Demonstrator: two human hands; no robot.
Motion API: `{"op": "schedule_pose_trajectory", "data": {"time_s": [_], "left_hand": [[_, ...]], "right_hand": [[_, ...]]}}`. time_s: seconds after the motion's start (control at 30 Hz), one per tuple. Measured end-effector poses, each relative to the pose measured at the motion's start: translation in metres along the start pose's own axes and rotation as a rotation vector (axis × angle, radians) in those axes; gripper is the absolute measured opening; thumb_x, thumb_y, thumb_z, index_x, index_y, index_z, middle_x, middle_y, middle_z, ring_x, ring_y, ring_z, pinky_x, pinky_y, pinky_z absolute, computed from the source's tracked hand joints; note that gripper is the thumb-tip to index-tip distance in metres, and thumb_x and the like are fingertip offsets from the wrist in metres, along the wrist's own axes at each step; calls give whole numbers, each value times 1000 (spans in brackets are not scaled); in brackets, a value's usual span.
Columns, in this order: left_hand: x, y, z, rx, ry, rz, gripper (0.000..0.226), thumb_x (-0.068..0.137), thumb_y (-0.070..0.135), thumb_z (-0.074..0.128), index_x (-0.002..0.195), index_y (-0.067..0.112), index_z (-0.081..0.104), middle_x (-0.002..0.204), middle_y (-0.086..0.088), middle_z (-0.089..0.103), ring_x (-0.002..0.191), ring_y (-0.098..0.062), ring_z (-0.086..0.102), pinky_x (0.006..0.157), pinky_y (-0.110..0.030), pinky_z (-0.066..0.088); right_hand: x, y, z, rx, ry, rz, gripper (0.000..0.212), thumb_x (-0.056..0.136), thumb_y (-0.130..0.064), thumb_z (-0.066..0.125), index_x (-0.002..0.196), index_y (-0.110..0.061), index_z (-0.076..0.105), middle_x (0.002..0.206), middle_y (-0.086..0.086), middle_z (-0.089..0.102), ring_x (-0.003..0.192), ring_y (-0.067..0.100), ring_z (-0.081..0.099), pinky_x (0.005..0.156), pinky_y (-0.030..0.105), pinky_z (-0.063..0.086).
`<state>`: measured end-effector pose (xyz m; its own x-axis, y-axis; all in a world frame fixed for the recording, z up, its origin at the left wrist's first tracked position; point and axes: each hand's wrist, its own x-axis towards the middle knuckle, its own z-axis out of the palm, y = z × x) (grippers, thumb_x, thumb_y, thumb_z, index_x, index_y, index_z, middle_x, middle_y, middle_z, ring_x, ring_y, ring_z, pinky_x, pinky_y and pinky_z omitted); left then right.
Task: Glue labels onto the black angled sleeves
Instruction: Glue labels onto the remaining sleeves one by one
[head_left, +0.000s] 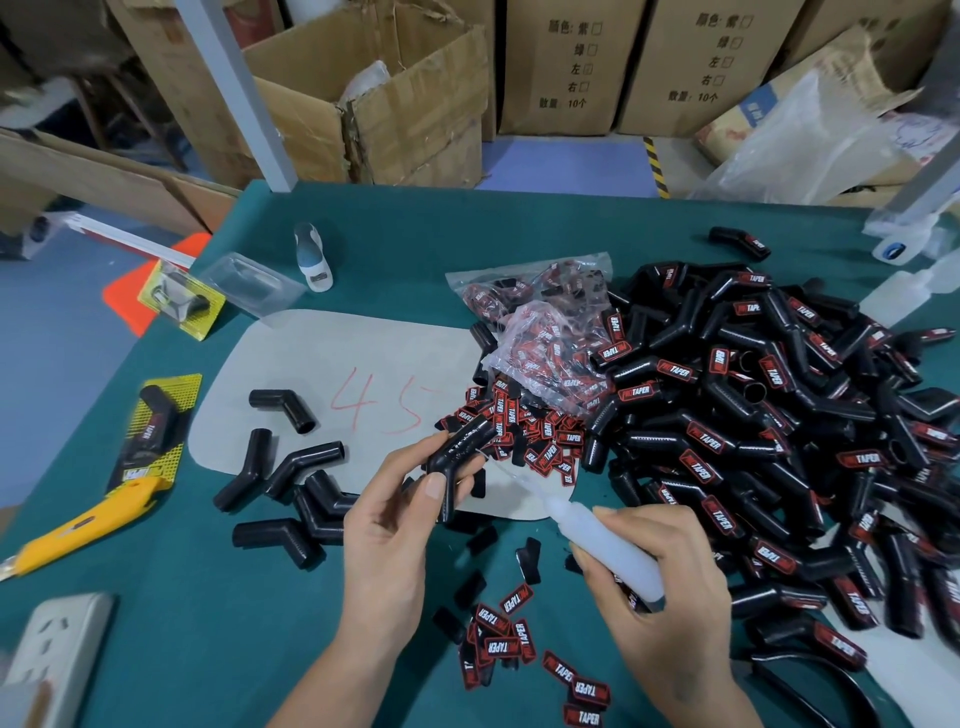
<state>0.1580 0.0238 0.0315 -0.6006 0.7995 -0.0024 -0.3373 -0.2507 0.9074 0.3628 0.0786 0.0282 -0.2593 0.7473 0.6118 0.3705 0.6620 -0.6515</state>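
Your left hand holds one black angled rubber sleeve above the green table cover, with the thumb and fingers curled around its lower leg; the upper leg points up and to the right. Your right hand grips a translucent white plastic glue bottle, fingers wrapped around its body. The thin nozzle of the bottle points up-left and its tip is at the bend of the sleeve; I cannot tell if it really touches.

Left of your hands, several bare black sleeves lie partly on a grey paper sheet marked "45" in red. On the right is a large pile of sleeves with red labels already on them. Loose red and black labels lie on the cover near your wrists, and more spill from a clear plastic bag. A yellow utility knife lies at the left edge.
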Motion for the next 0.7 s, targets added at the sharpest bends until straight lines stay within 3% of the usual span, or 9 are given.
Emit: {"op": "schedule_pose_trajectory", "data": {"time_s": [0.37, 0.7], "left_hand": [[0, 0, 1, 12, -7, -1, 45, 91, 45, 80, 127, 18, 74, 125, -17, 73, 112, -36, 74, 93, -31, 58], [0, -1, 0, 17, -11, 0, 44, 90, 45, 81, 126, 19, 75, 122, -18, 74, 110, -31, 75, 92, -29, 58]], "right_hand": [[-2, 2, 3, 12, -50, -42, 25, 94, -32, 72, 115, -24, 62, 115, -16, 60, 92, 0, 64, 53, 28, 52], [-2, 1, 1, -4, -49, -40, 29, 90, -27, 74, 116, -21, 62, 114, -12, 61, 95, -1, 63, 57, 28, 53]]}}
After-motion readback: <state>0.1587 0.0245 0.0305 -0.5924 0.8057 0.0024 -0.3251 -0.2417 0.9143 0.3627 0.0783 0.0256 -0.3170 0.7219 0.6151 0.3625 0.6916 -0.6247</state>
